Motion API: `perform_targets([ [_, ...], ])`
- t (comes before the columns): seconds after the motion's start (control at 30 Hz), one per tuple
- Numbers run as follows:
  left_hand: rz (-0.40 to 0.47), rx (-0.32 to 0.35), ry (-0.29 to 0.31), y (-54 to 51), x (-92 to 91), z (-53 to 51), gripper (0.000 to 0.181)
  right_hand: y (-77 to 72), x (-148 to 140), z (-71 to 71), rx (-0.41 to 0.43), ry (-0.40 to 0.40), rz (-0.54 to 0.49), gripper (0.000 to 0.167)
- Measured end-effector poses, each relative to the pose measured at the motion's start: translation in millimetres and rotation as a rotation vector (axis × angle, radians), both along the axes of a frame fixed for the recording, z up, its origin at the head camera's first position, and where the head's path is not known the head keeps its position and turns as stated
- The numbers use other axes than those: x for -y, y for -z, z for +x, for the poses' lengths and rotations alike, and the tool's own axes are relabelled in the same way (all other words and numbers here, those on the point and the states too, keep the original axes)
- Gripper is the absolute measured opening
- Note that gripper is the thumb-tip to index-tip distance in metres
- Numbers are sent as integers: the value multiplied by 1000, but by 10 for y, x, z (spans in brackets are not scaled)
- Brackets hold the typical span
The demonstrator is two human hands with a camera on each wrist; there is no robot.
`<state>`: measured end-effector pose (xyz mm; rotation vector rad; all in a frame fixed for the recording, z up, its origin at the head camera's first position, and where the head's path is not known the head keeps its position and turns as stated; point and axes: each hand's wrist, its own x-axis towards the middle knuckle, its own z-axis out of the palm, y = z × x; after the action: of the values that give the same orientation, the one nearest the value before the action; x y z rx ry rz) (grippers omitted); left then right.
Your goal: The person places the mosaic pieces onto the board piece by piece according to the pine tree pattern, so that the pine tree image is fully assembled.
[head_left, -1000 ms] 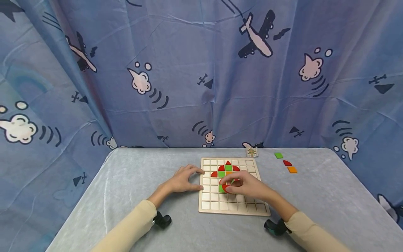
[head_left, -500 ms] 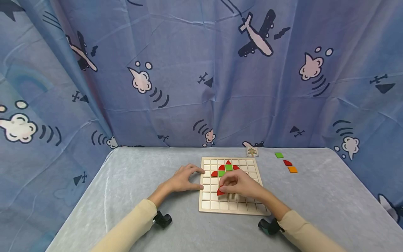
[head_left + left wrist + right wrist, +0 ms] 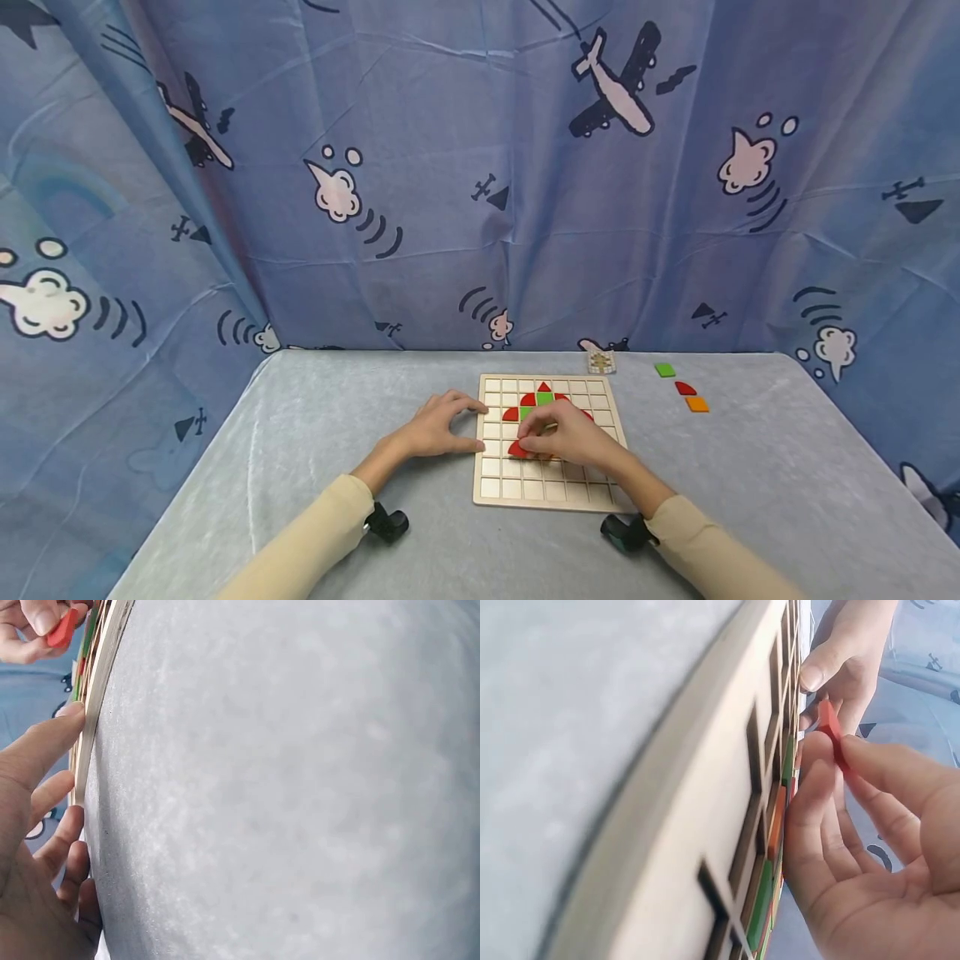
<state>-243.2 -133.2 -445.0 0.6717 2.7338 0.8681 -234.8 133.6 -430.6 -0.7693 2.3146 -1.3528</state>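
A square wooden grid board [image 3: 501, 492] lies on the table with red and green pieces set in its cells. At its left edge, my left hand [image 3: 433, 428] touches the frame with spread thumb and fingers. My right hand [image 3: 566, 432] is over the middle of the board and pinches a red quarter-circle tile [image 3: 517, 450] between thumb and fingertips. In the right wrist view that red tile [image 3: 829, 727] is tilted and held clear of the board. Green tiles [image 3: 760, 900] and an orange tile [image 3: 777, 821] sit in the grid there. My right hand hides part of the pattern.
Right of the board lie a loose green square [image 3: 664, 370], a red quarter-circle [image 3: 685, 388] and an orange square [image 3: 697, 404]. A small pattern card [image 3: 601, 362] is behind the board. A printed blue curtain [image 3: 420, 167] hangs at the table's back.
My right hand has moved left across the board, carrying the red quarter-circle tile leftward, past the green tile that showed beside it. My left hand has stayed at the board's edge.
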Motion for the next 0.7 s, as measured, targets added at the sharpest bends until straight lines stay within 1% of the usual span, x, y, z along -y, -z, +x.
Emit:
perform_targets([
  [0.3, 2, 13, 0, -15, -2, 10, 56, -17, 68, -30, -13, -2, 31, 8],
  [0.43, -1, 11, -1, -17, -5, 9, 56, 0, 81, -49, -21, -7, 28, 6],
  [0.7, -2, 9, -3, -14, -6, 9, 56, 41, 94, -80, -5, -7, 30, 6],
])
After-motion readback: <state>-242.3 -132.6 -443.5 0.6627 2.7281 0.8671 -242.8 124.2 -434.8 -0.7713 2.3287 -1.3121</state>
